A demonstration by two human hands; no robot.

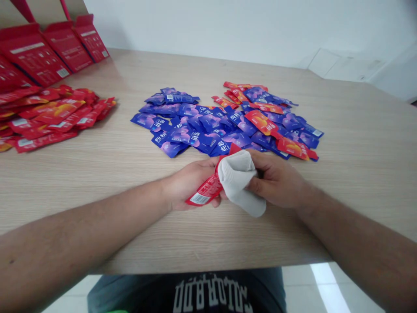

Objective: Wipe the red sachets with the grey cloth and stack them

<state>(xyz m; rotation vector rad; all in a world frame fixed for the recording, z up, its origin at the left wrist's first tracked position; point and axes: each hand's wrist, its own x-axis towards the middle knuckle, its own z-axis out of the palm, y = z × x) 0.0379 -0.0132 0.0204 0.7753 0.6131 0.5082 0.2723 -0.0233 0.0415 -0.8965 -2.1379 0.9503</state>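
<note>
Close to the front of the table, my left hand (pixel 195 182) grips a red packet (pixel 208 189) with a white barcode label at its lower end. In my right hand (pixel 276 178) is a white sock (pixel 239 174), folded over and pinched by the thumb and fingers. The sock lies against the packet's upper part and covers some of it. Just beyond both hands spreads a loose pile of blue-purple packets (pixel 208 124). Several orange-red packets (pixel 260 121) are mixed in on its right side.
A heap of red packets (pixel 58 113) lies on the left of the wooden table (pixel 358 182). Red printed boxes (pixel 39 54) stand behind it. A white wall (pixel 228 30) rises at the back, with a white panel (pixel 345 65) at the right. The table's front edge runs above my lap.
</note>
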